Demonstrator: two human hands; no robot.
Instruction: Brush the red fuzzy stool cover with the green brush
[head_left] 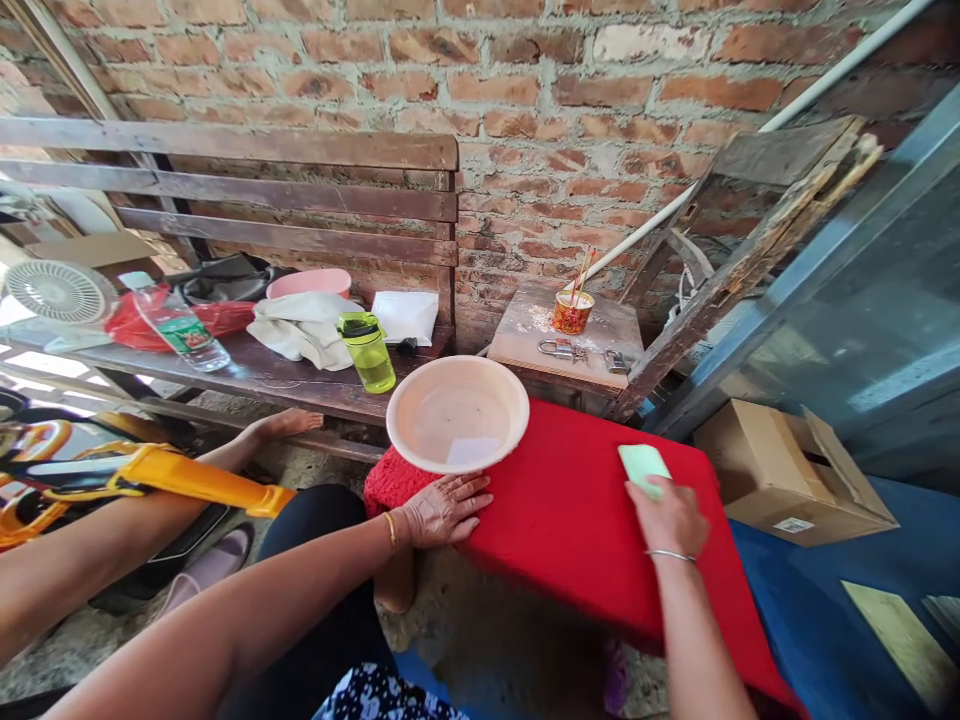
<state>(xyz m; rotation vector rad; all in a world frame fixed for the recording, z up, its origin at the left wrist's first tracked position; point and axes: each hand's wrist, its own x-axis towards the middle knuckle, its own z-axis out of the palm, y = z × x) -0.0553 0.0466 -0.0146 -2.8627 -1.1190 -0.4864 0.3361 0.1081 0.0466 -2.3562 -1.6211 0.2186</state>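
My left hand (448,510) lies flat on the red cloth (555,520), fingers stretched out, near the edge beside a pale pink basin (457,464). The basin stands on the left end of the cloth and seems to hold clear water. On the right part of the cloth, my right hand (670,515) is closed around a pale green sponge (642,462). Its front part shows past the fingertips, while the rest is hidden by the hand. The sponge appears to touch the cloth.
A wooden bench (300,383) at left bears a yellow-green bottle (367,355), a white cloth (304,330) and a water bottle (187,335). A wooden chair (517,335) holds a tin (572,314) and padlocks. A cardboard box (787,475) is at right. Another person's legs show at left.
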